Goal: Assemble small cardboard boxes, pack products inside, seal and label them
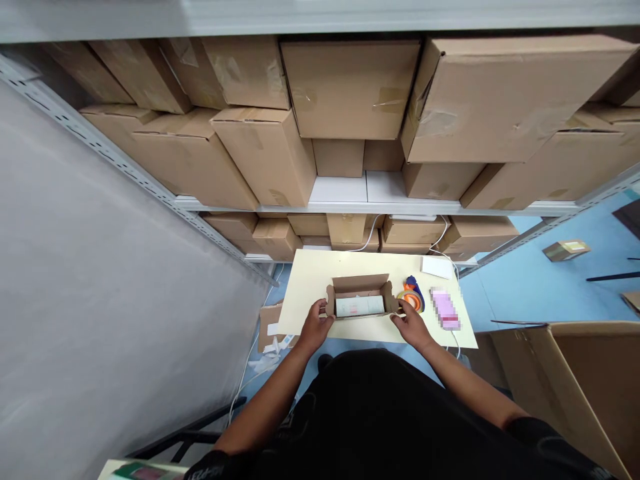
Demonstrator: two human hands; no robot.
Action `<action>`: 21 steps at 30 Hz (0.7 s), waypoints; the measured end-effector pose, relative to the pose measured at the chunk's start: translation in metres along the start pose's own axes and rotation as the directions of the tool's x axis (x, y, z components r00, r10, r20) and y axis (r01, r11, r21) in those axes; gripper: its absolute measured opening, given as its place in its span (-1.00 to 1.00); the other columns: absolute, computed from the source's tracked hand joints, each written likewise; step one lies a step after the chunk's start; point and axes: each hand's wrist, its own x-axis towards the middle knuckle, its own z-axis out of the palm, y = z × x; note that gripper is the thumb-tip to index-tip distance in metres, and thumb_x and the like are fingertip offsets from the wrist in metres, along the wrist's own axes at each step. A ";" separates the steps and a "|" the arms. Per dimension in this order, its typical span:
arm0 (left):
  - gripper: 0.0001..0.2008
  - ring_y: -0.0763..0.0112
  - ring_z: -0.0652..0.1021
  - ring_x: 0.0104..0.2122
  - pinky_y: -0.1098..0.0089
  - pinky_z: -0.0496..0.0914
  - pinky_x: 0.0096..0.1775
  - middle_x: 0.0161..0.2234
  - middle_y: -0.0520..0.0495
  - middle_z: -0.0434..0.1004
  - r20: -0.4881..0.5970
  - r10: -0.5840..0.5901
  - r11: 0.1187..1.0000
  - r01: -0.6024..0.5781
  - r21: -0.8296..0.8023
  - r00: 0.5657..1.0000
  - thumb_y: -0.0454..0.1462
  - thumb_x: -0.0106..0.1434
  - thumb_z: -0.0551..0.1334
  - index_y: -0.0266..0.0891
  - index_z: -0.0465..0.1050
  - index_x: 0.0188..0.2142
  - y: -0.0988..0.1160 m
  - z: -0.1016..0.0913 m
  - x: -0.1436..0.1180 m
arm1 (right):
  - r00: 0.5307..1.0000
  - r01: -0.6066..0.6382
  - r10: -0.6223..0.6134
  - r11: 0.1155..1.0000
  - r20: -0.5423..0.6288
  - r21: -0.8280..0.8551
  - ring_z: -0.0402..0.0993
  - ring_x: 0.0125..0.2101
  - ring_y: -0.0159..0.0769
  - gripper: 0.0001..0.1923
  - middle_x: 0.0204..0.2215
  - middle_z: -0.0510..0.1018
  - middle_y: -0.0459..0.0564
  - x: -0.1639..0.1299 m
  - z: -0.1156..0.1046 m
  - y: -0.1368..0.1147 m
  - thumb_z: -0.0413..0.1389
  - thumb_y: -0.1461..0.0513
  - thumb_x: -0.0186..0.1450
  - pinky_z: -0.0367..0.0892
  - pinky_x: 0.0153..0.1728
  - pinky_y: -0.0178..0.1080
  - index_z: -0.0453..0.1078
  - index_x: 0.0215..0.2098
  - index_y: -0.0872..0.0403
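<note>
A small open cardboard box point(361, 285) rests near the front edge of the pale yellow table point(307, 277). Inside it lies a whitish-green oblong pack point(359, 306) with pink marks. My left hand point(315, 325) grips the box's left end, thumb at the front corner. At the opposite end, my right hand point(411, 325) pinches the side flap between thumb and fingers. Just beyond that hand, close to the box, sits a blue and orange tape dispenser point(414, 293).
A pink blurred device point(445, 309) with a cable and a white flat item point(437, 267) lie on the table's right. Shelves point(345, 190) full of cartons stand behind. A large open carton point(565, 373) is at right; a grey wall point(125, 287) rises at left, with scraps point(267, 360) below.
</note>
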 end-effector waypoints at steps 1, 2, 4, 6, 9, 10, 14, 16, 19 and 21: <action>-0.45 0.14 0.49 0.13 0.16 0.44 0.07 0.19 -0.28 0.41 0.002 -0.005 1.000 0.005 0.002 1.000 -0.23 0.20 0.30 -0.22 0.30 0.18 0.000 0.000 0.000 | 1.000 -0.014 0.014 1.000 -0.002 0.012 0.51 -0.07 -0.10 -0.42 0.03 0.54 0.08 -0.001 0.000 0.000 0.15 0.06 0.24 0.48 -0.12 -0.08 0.34 0.21 0.01; -0.44 0.15 0.50 0.11 0.16 0.45 0.06 0.18 -0.28 0.42 0.006 -0.009 1.000 0.009 0.001 1.000 -0.23 0.20 0.30 -0.22 0.29 0.18 0.000 -0.001 -0.001 | 1.000 -0.028 0.028 0.999 -0.004 0.024 0.51 -0.06 -0.10 -0.41 0.04 0.53 0.09 -0.001 0.000 0.000 0.15 0.04 0.25 0.48 -0.11 -0.08 0.32 0.22 0.01; -0.43 0.15 0.52 0.08 0.16 0.46 0.04 0.14 -0.27 0.45 0.012 -0.020 1.000 0.020 -0.005 1.000 -0.23 0.19 0.31 -0.22 0.29 0.19 -0.001 -0.002 -0.003 | 0.998 -0.060 0.060 0.997 -0.009 0.040 0.51 -0.05 -0.10 -0.36 0.07 0.52 0.10 -0.003 -0.001 0.001 0.16 0.01 0.25 0.47 -0.10 -0.08 0.29 0.25 0.01; -0.40 0.14 0.52 0.09 0.17 0.46 0.05 0.15 -0.26 0.45 0.016 -0.040 0.999 0.040 -0.001 0.999 -0.24 0.18 0.30 -0.21 0.28 0.22 -0.004 -0.001 -0.004 | 0.995 -0.098 0.098 0.994 -0.002 0.044 0.52 -0.04 -0.11 -0.28 0.14 0.48 0.10 -0.002 -0.001 0.002 0.20 0.00 0.22 0.46 -0.07 -0.09 0.24 0.30 -0.02; -0.30 0.10 0.48 0.17 0.17 0.42 0.10 0.20 -0.24 0.44 0.053 -0.090 0.996 0.089 0.017 0.995 -0.28 0.15 0.30 -0.19 0.24 0.29 -0.008 0.003 -0.003 | 0.984 -0.155 0.148 0.986 0.097 0.064 0.53 0.00 -0.10 -0.21 0.16 0.49 0.06 0.006 -0.001 0.005 0.25 0.05 0.15 0.42 0.00 -0.09 0.22 0.32 -0.05; -0.26 0.10 0.47 0.18 0.16 0.40 0.12 0.20 -0.22 0.46 0.080 -0.103 0.995 0.103 0.011 0.991 -0.28 0.14 0.31 -0.19 0.22 0.32 -0.010 0.006 -0.002 | 0.976 -0.173 0.161 0.982 0.148 0.072 0.54 0.00 -0.09 -0.23 0.11 0.53 0.05 0.011 0.001 0.007 0.24 0.08 0.14 0.41 0.02 -0.09 0.24 0.30 -0.03; -0.23 0.12 0.52 0.12 0.15 0.36 0.17 0.13 -0.16 0.55 0.134 -0.118 0.989 0.128 -0.069 0.984 -0.28 0.09 0.34 -0.21 0.23 0.31 -0.020 0.024 0.002 | 0.935 -0.236 0.217 0.971 0.282 0.037 0.58 -0.09 -0.03 -0.39 -0.14 0.64 0.04 0.031 0.013 0.024 0.22 0.12 0.09 0.42 -0.02 -0.06 0.39 0.12 0.05; -0.29 0.11 0.55 0.08 0.14 0.37 0.16 0.08 -0.15 0.59 0.090 -0.148 0.984 0.155 -0.083 0.985 -0.30 0.05 0.36 -0.23 0.34 0.23 -0.026 0.036 0.003 | 0.930 -0.224 0.214 0.975 0.298 0.000 0.59 -0.13 0.01 -0.46 -0.20 0.65 0.05 0.039 0.021 0.037 0.23 0.09 0.08 0.44 -0.05 -0.02 0.43 0.02 0.04; -0.48 0.05 0.58 0.04 0.08 0.37 0.15 -0.01 -0.15 0.64 -0.003 -0.188 0.979 0.187 -0.083 0.982 -0.32 0.02 0.37 -0.22 0.50 0.04 -0.035 0.057 0.003 | 0.948 -0.130 0.131 0.991 0.291 -0.025 0.60 -0.13 0.08 -0.55 -0.21 0.65 0.08 0.049 0.029 0.054 0.24 0.05 0.09 0.45 -0.09 0.06 0.47 -0.07 0.01; -0.60 0.04 0.58 0.04 0.04 0.36 0.17 -0.04 -0.15 0.65 -0.054 -0.181 0.980 0.175 -0.098 0.982 -0.32 0.05 0.37 -0.21 0.55 -0.06 -0.038 0.071 0.000 | 0.955 -0.053 0.067 0.997 0.290 -0.058 0.60 -0.10 0.11 -0.58 -0.19 0.65 0.10 0.054 0.029 0.060 0.22 0.03 0.12 0.45 -0.08 0.07 0.48 -0.08 -0.01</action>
